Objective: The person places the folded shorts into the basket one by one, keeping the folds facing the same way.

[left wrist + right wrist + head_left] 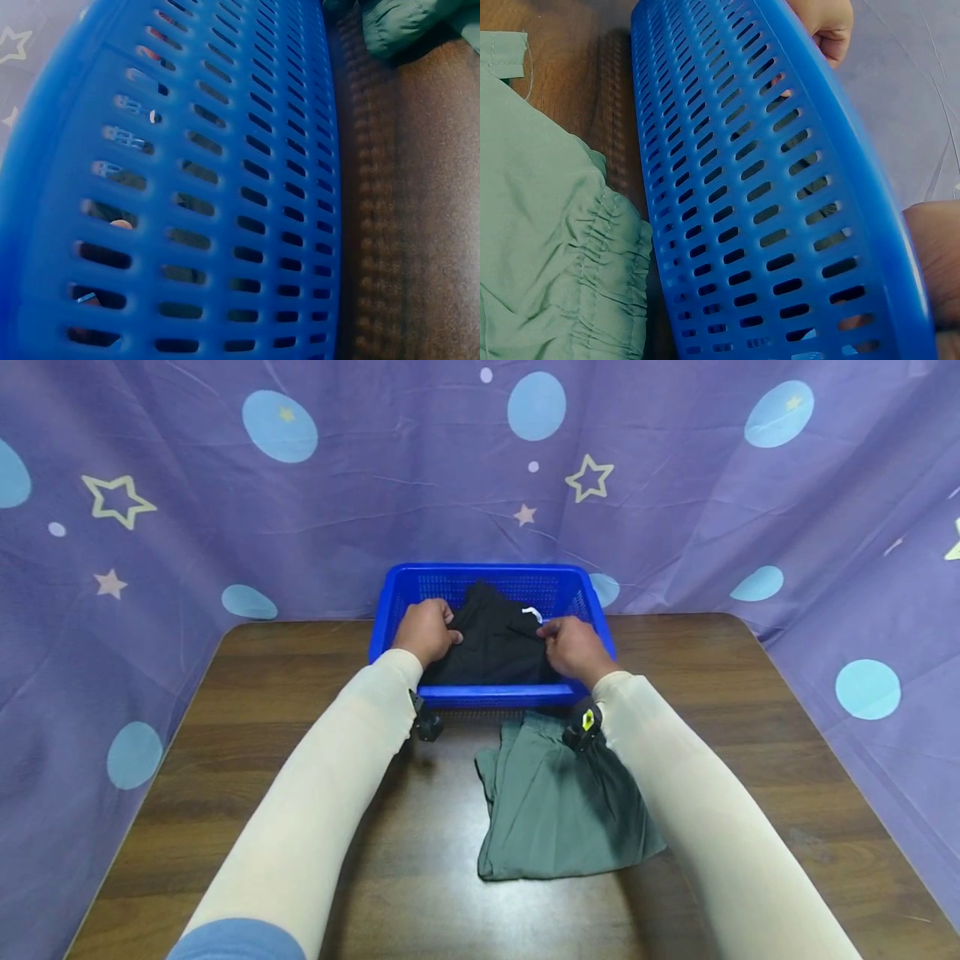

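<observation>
A dark folded black garment (498,647) with a white drawstring end lies in a blue slotted plastic basket (495,692). My left hand (425,631) reaches over the basket's near left side and pinches the garment's left edge between thumb and fingers. At the opposite edge, near the drawstring, my right hand (576,647) pinches the cloth. The left wrist view is filled mostly by the basket's front wall (225,172), which hides that hand. In the right wrist view, part of the right hand (937,262) shows beyond the basket's rim.
Green pants (562,810) with an elastic waistband lie folded on the wooden table (300,727), in front of the basket and partly under my right forearm. A purple patterned curtain (450,468) hangs behind the basket and along both sides of the table.
</observation>
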Demonstrator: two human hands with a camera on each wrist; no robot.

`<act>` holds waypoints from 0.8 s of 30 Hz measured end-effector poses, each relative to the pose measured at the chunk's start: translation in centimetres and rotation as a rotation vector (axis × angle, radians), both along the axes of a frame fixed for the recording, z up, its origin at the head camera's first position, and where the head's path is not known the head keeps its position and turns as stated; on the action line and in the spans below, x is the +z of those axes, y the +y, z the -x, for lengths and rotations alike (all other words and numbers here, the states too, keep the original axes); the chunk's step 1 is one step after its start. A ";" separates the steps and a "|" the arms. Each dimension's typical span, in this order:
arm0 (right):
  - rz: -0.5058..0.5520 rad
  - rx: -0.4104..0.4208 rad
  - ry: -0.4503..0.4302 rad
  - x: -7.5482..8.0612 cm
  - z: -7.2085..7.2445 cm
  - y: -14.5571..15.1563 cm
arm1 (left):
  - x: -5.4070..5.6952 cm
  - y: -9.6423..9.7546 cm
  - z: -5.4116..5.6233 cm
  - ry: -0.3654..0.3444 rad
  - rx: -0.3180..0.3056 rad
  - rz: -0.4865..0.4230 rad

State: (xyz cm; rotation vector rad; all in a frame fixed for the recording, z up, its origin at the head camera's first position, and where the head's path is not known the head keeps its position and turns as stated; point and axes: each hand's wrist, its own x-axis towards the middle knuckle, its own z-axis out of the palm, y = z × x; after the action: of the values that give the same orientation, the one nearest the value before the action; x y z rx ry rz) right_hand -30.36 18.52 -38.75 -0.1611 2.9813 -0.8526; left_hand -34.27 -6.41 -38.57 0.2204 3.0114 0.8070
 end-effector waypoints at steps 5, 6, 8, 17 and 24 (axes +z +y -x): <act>-0.026 0.064 -0.007 0.0 0.0 0.0 | -0.1 -0.1 0.1 -0.062 -0.014 0.065; -0.038 0.078 -0.008 0.0 0.0 0.0 | -0.1 -0.1 0.1 -0.076 -0.022 0.085; -0.050 0.101 -0.016 0.0 0.0 -0.1 | -0.2 -0.2 0.0 -0.098 -0.034 0.114; -0.081 0.103 -0.033 -0.2 -0.2 -0.2 | -0.2 -0.4 -0.6 -0.143 -0.057 0.178; -0.027 -0.003 0.022 0.3 -0.5 -0.1 | 1.0 -0.5 -1.4 -0.144 -0.080 0.197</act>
State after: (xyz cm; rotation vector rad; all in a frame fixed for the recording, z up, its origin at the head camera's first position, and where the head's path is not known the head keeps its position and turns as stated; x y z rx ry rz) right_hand -29.87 18.43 -38.45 -0.1662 3.0122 -0.8157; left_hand -32.85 -6.90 -37.54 0.2638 2.8995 0.4926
